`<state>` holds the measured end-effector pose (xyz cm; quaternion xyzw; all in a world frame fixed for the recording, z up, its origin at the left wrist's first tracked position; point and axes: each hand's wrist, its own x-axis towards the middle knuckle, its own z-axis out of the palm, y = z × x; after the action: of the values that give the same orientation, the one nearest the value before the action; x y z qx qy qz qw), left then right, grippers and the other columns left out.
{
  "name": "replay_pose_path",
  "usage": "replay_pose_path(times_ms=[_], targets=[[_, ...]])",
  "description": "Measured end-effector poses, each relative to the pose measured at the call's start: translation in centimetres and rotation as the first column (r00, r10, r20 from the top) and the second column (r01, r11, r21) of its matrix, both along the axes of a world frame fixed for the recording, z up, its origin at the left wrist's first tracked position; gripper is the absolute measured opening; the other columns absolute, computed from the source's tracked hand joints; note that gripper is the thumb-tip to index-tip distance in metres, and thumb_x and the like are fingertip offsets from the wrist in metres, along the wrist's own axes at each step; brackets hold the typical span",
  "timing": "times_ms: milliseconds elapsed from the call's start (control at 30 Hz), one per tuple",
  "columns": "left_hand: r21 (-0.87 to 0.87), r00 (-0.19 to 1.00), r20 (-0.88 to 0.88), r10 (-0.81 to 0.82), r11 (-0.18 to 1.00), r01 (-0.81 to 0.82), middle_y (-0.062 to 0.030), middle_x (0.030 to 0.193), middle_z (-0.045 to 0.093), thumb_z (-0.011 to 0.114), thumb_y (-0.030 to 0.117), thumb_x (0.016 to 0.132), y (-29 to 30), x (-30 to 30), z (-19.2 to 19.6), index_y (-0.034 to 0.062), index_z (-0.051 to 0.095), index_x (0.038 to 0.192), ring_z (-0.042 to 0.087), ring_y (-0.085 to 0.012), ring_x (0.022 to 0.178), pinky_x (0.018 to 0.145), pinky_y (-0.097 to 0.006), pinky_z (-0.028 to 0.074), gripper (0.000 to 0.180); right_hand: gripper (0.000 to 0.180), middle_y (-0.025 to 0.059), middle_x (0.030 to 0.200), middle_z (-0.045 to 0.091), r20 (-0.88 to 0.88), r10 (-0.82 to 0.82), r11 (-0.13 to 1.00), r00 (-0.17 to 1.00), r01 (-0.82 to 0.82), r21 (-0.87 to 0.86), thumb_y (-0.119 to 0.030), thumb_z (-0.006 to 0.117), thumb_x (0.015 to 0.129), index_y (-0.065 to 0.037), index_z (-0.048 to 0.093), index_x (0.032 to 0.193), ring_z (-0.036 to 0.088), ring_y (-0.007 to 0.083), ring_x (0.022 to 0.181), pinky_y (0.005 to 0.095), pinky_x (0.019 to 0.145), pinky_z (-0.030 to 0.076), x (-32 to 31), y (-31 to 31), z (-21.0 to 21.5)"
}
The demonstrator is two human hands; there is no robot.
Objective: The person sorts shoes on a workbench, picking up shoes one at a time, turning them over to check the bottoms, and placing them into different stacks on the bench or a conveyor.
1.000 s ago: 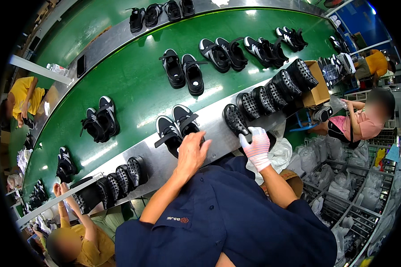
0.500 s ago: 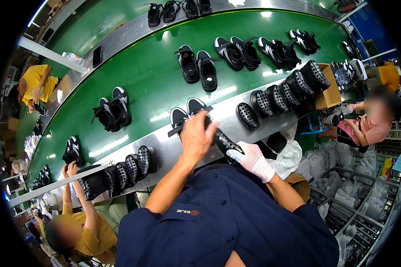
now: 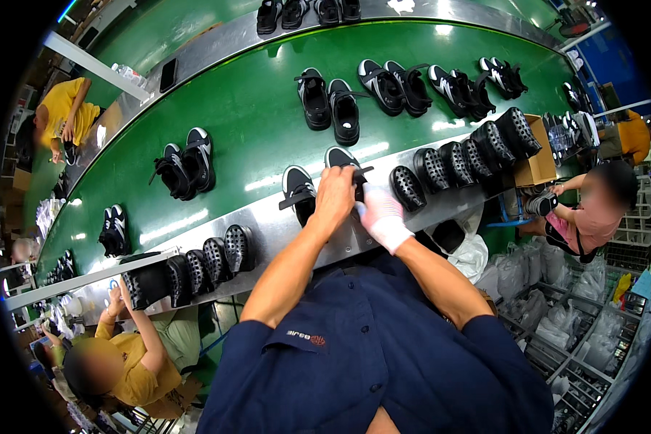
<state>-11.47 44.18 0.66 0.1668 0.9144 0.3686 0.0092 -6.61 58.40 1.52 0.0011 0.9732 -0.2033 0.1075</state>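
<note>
A black sneaker with a pale toe (image 3: 342,155) points away from me at the near edge of the green belt, and both hands are on it. My bare left hand (image 3: 333,194) closes over its left side near the opening. My right hand (image 3: 381,215), in a pale striped glove, grips around its heel. A black strap (image 3: 362,173) sticks out to the right of my fingers. The shoe's opening is covered by my hands, so what is inside cannot be seen. Its mate (image 3: 298,189) sits just left, laces and strap showing.
Black studded shoe forms (image 3: 432,171) line the metal ledge (image 3: 289,239) to the right, with more (image 3: 214,259) to the left. Pairs of sneakers (image 3: 328,107) stand on the green belt (image 3: 246,137). An open carton (image 3: 534,155) is at right. Other people sit nearby on both sides.
My right hand has moved up and left to the sneaker; the black studded form it held is now out of sight. My left hand's spread fingers have closed on the sneaker.
</note>
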Motion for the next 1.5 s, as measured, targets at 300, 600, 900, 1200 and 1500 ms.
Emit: replay_pose_path(times_ms=[300, 600, 900, 1200, 1500], targets=[[-0.076, 0.843, 0.368, 0.392, 0.916, -0.393, -0.0304, 0.090, 0.071, 0.073, 0.006, 0.082, 2.2, 2.4, -3.8, -0.0033, 0.031, 0.154, 0.071, -0.0481, 0.085, 0.082, -0.054, 0.057, 0.085, 0.033, 0.0231, 0.097, 0.072, 0.057, -0.091, 0.996, 0.994, 0.090, 0.026, -0.028, 0.075, 0.088, -0.002, 0.064, 0.105, 0.070, 0.0423, 0.094, 0.0500, 0.084, 0.056, -2.9, 1.3, -2.7], [-0.188, 0.870, 0.077, 0.487, 0.864, -0.467, -0.0181, 0.107, 0.069, 0.076, 0.030, 0.091, -4.0, 11.3, 3.2, 0.0033, 0.061, 0.132, 0.067, -0.0392, 0.100, 0.085, -0.048, 0.054, 0.051, 0.025, 0.0215, 0.098, 0.072, 0.047, -0.018, 0.993, 0.999, 0.012, 0.119, -0.030, 0.071, 0.089, -0.005, 0.071, 0.094, 0.070, 0.0419, 0.092, 0.0520, 0.083, 0.056, -3.6, 2.4, -5.1], [0.149, 0.789, 0.344, 0.510, 0.800, -0.582, -0.0290, 0.108, 0.057, 0.068, 0.012, 0.087, -3.9, 9.9, -2.1, -0.0028, 0.053, 0.139, 0.061, -0.0471, 0.097, 0.086, -0.052, 0.052, 0.057, 0.039, 0.0266, 0.093, 0.070, 0.096, 0.089, 0.992, 0.991, -0.097, 0.083, -0.039, 0.075, 0.087, -0.002, 0.066, 0.088, 0.068, 0.0467, 0.093, 0.0535, 0.079, 0.053, -1.7, 1.9, -3.7], [-0.293, 0.413, -0.396, 0.820, 0.313, -0.903, -0.0111, 0.097, 0.062, 0.077, 0.021, 0.089, -22.8, 20.5, 2.9, 0.0059, 0.069, 0.107, 0.060, -0.0334, 0.095, 0.082, -0.046, 0.051, 0.024, 0.028, 0.0186, 0.081, 0.072, 0.150, 0.047, 0.943, 0.988, 0.006, -0.332, -0.028, 0.077, 0.092, -0.002, 0.070, 0.097, 0.070, 0.0353, 0.073, 0.0410, 0.070, 0.055, 1.9, -1.0, 5.1], [-0.202, 0.493, -0.428, 0.758, 0.451, -0.869, -0.0142, 0.106, 0.066, 0.088, 0.022, 0.079, -23.2, 20.3, 7.9, 0.0001, 0.073, 0.110, 0.061, -0.0355, 0.101, 0.087, -0.045, 0.052, 0.041, 0.037, 0.0202, 0.097, 0.075, 0.201, 0.212, 0.859, 0.956, -0.085, -0.504, -0.031, 0.075, 0.094, -0.001, 0.068, 0.115, 0.074, 0.0293, 0.087, 0.0394, 0.079, 0.057, 3.9, -9.4, 7.8]])
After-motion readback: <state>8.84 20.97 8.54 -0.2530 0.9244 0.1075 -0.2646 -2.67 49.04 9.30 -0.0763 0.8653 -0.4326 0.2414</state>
